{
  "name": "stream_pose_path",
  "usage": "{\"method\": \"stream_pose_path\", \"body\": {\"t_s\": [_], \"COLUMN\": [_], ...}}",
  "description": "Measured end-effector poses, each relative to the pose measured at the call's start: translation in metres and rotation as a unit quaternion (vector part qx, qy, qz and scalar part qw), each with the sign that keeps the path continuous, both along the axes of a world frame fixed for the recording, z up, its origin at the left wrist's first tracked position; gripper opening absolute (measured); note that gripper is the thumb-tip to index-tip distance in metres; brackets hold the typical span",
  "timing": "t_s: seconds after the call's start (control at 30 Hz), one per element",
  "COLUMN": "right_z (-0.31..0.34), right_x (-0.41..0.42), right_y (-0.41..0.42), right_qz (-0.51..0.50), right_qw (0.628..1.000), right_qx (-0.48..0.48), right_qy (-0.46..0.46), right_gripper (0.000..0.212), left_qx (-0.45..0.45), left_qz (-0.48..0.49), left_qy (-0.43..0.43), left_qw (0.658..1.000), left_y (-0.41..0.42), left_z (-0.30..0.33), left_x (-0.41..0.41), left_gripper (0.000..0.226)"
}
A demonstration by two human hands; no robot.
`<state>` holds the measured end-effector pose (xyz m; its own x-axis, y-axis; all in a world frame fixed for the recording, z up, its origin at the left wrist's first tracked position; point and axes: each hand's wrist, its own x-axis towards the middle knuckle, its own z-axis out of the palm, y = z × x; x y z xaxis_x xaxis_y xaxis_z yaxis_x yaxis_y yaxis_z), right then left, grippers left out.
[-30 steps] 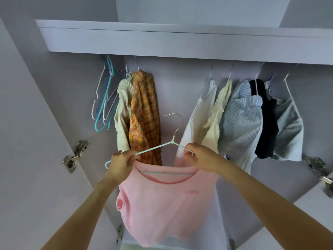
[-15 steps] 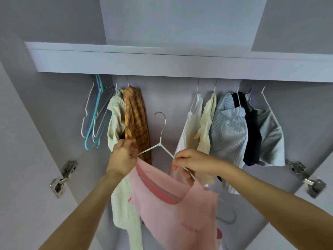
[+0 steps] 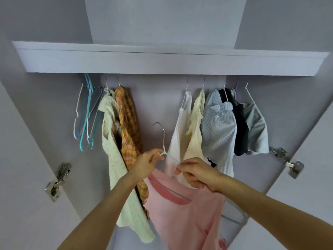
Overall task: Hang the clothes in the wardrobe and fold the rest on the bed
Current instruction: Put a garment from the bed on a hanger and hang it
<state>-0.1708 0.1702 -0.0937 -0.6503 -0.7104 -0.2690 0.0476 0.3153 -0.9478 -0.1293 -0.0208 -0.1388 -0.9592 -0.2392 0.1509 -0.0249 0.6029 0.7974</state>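
A pink top (image 3: 187, 213) hangs on a pale wire hanger (image 3: 163, 139) that I hold up inside the wardrobe. My left hand (image 3: 146, 164) pinches the hanger just below its metal hook. My right hand (image 3: 195, 173) grips the hanger's right arm together with the pink collar. The hook points up and left, well below the rail, in the gap between a plaid orange shirt (image 3: 128, 127) and a white garment (image 3: 180, 134). The rail itself is hidden behind the shelf front (image 3: 162, 64).
Several empty hangers (image 3: 86, 116) hang at the far left beside a cream top (image 3: 115, 150). To the right hang a cream lace piece (image 3: 195, 130), a striped blue shirt (image 3: 219, 130), a black garment (image 3: 239, 127) and a grey one (image 3: 255, 129). Door hinges (image 3: 57, 179) stick out on both sides.
The hanger has tilted and turned edge-on, its hook now higher. My left hand slid along the wire to the hanger's neck. The view tilted upward.
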Motion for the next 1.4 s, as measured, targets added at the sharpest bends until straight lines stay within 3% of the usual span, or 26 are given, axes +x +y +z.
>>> {"method": "stream_pose_path", "body": {"t_s": [0.13,0.3,0.4,0.5,0.63,0.83,1.07,1.23,1.4], "right_z": [-0.003,0.005,0.013,0.025,0.039,0.033,0.034,0.047,0.054], "right_x": [0.006,0.01,0.006,-0.005,-0.024,-0.055,-0.118,-0.161,-0.181], "right_y": [0.008,-0.022,-0.044,-0.07,-0.104,-0.144,-0.172,-0.186,-0.178], "right_qz": [-0.057,-0.087,-0.099,-0.129,-0.155,-0.222,-0.265,-0.287,-0.269], "right_qw": [0.998,0.989,0.981,0.974,0.959,0.943,0.92,0.909,0.935], "right_qx": [-0.016,-0.079,-0.131,-0.171,-0.235,-0.246,-0.24,-0.237,-0.215], "right_qy": [-0.029,-0.085,-0.104,-0.078,-0.035,0.018,0.161,0.186,0.084], "right_gripper": [0.023,0.017,0.007,0.012,0.019,0.026,0.027,0.031,0.034], "left_qx": [0.008,-0.006,-0.061,-0.145,-0.293,-0.465,-0.539,-0.549,-0.549], "left_qz": [0.008,0.098,0.177,0.229,0.266,0.261,0.297,0.281,0.306], "left_qy": [-0.002,0.037,0.07,0.113,0.187,0.246,0.381,0.296,0.294], "left_qw": [1.0,0.994,0.98,0.956,0.899,0.809,0.69,0.729,0.72], "left_y": [0.017,-0.004,-0.023,-0.041,-0.049,-0.049,-0.055,-0.054,-0.054], "left_z": [0.001,0.02,0.038,0.064,0.102,0.129,0.125,0.126,0.123], "left_x": [-0.011,-0.009,-0.001,0.007,0.007,-0.009,-0.029,-0.042,-0.052], "left_gripper": [0.027,0.029,0.033,0.037,0.046,0.07,0.067,0.078,0.082]}}
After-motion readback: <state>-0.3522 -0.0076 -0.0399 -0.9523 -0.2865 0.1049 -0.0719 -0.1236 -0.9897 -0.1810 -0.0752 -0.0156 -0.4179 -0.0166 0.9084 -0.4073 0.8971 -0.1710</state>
